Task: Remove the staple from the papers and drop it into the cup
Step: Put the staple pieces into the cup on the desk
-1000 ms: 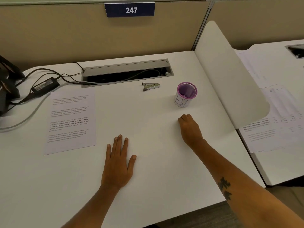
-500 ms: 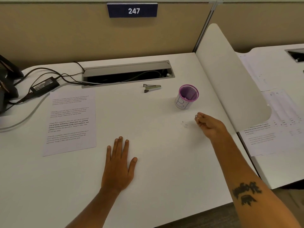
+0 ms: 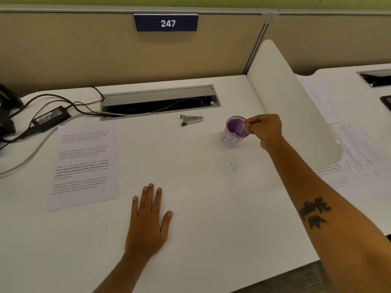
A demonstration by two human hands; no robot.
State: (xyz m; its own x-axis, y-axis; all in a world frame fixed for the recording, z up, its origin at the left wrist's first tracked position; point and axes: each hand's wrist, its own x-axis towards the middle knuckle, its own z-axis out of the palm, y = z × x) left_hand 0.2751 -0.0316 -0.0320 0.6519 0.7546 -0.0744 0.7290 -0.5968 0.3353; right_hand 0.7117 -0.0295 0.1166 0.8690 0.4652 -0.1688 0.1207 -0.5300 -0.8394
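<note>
Right hand (image 3: 264, 130) right of centre, fingertips pinched together over cup's right rim — whether staple sits between them too small to tell. Cup (image 3: 232, 135) upright, purple inside, white wall with pen marks. Staple remover (image 3: 191, 120) left of cup, near open cable tray (image 3: 160, 102). Papers (image 3: 84, 166) lie flat at left of frame. Left hand (image 3: 148, 223) flat on desk (image 3: 211, 208), lower centre, fingers straight. Power adapter (image 3: 50, 117) and cables at upper left. Sign "247" (image 3: 166, 23) on partition, top centre. More sheets on neighbouring desk — far right.
</note>
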